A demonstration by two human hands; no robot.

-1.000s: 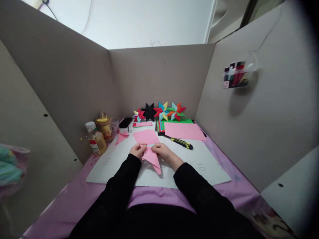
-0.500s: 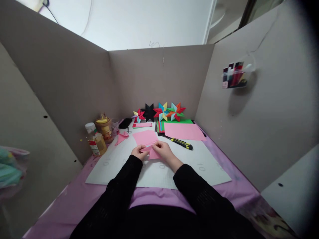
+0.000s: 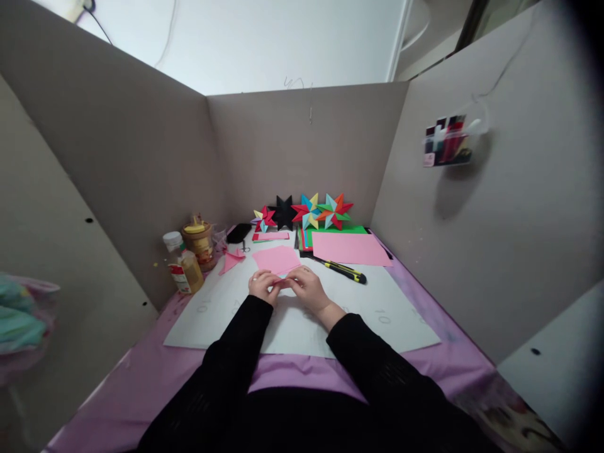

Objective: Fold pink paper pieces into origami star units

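Observation:
My left hand (image 3: pixel 264 285) and my right hand (image 3: pixel 307 287) meet above the white board (image 3: pixel 302 333), both closed on a small piece of pink paper (image 3: pixel 282 283). Its edge shows between my fingertips; the rest is hidden by my fingers. Just beyond them lie flat pink paper squares (image 3: pixel 276 258). A folded pink paper piece (image 3: pixel 231 260) rests to the left of these. On the right, a yellow and black utility knife (image 3: pixel 344 270) lies past my right hand.
Folded paper stars (image 3: pixel 309 211) stand along the back wall. Coloured sheets lie under a large pink sheet (image 3: pixel 352 248). At the left are a glue bottle (image 3: pixel 186 267), a brown jar (image 3: pixel 201 245), small scissors (image 3: pixel 244 246) and a black phone (image 3: pixel 239 233). Grey panels enclose three sides.
The pink paper has been turned or folded, so its lower part that hung below my fingers no longer shows. My fingers have drawn closer together around it.

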